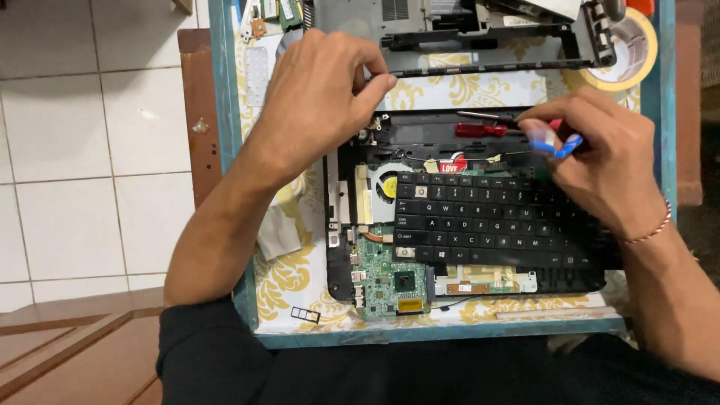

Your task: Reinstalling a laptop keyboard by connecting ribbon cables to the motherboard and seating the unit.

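In the head view, the left hand (319, 101) hovered over the far left corner of the opened laptop base (465, 281), fingers curled together with the fingertips pinched, though on what could not be told. The right hand (600, 161) was clamped on a blue-and-white tool (553, 141) at the far right, just beside a red-handled screwdriver (480, 129). A loose black keyboard (487, 221) covered the middle of the base, leaving the fan (385, 184) and green circuit board (390, 281) exposed at left; a tape roll (634, 52) and a detached frame (480, 45) lay farther off.
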